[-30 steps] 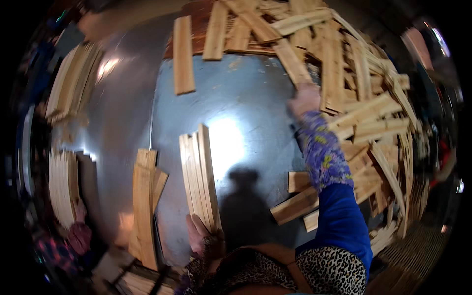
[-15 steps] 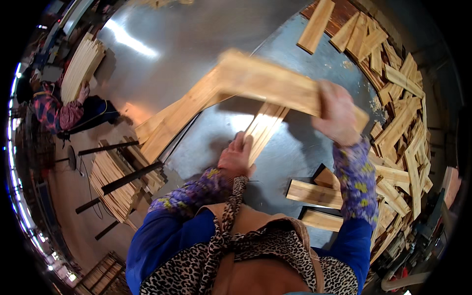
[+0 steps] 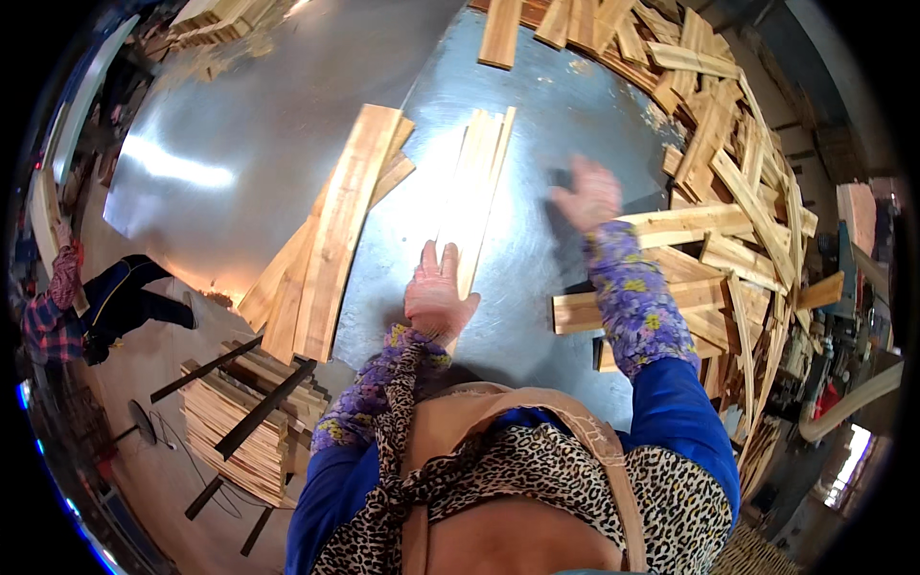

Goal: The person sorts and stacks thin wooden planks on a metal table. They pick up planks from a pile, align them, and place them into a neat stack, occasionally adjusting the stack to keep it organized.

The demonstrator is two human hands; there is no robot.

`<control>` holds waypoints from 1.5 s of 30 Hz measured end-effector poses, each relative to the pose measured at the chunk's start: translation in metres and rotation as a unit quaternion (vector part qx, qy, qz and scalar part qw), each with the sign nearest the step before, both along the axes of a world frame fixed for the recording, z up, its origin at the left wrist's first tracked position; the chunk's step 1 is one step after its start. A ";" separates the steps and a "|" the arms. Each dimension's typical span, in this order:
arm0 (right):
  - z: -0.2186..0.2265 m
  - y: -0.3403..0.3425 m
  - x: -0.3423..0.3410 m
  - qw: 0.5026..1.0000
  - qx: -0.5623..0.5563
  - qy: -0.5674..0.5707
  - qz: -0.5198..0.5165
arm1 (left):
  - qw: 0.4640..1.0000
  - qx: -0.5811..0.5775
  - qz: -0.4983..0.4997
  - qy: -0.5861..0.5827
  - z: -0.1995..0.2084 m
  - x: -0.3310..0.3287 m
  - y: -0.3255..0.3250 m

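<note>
On the metal tabletop (image 3: 402, 316), my left hand (image 3: 436, 295) lies over the near end of several narrow wooden boards (image 3: 472, 177). Its fingers are stretched out and its thumb points to the right. To the right of it, my right hand (image 3: 586, 196) hovers with its fingers apart, holding nothing and slightly blurred. Left of the narrow boards, a wide plank (image 3: 347, 230) lies on top of other planks in a fanned, slanting pile. The near ends of this pile reach the table's left edge.
A large jumble of loose wooden boards (image 3: 714, 144) covers the right side. One board (image 3: 500, 34) lies at the far edge. Below left, stacked boards (image 3: 235, 422) rest by dark metal bars (image 3: 265, 407). A co-worker (image 3: 57, 316) at far left handles boards.
My right hand has let go of the plank it held and moved right, empty. That plank appears to lie on the left pile. My left hand has opened flatter over the narrow boards. The view has shifted.
</note>
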State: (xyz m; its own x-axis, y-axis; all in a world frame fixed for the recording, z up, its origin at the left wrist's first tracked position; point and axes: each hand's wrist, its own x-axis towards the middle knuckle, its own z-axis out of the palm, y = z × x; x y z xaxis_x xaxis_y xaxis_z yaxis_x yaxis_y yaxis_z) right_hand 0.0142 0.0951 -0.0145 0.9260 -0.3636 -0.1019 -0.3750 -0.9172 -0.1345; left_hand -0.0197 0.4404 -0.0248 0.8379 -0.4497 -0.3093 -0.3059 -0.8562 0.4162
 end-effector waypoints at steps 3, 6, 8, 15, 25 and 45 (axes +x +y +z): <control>0.009 -0.096 -0.095 0.975 -0.068 0.133 -0.165 | 0.999 -0.047 -0.011 0.013 0.003 0.002 0.009; 0.016 -0.097 -0.129 0.954 -0.124 0.261 -0.082 | 0.977 -0.023 -0.030 -0.208 -0.027 0.020 0.051; -0.005 -0.098 -0.133 0.968 -0.081 0.096 -0.217 | 0.974 0.096 0.054 -0.198 0.003 0.049 0.074; -0.056 0.020 -0.078 0.984 0.069 -0.164 -0.004 | 0.972 0.173 0.137 -0.074 -0.025 0.122 0.208; 0.010 0.302 -0.007 0.708 0.690 0.152 -0.015 | 0.874 -0.348 0.224 0.254 0.061 0.103 0.176; 0.040 0.290 -0.149 0.618 0.765 -0.011 -0.179 | 0.971 0.240 0.019 0.012 0.046 0.112 0.211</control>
State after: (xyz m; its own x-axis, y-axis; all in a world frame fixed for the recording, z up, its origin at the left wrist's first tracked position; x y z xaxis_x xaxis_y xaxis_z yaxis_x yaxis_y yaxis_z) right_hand -0.1350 0.3853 0.0255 0.8210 -0.0390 -0.5696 -0.5001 0.4323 -0.7504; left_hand 0.0924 0.6512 0.0211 0.8409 -0.2181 -0.4954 -0.2652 -0.9638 -0.0259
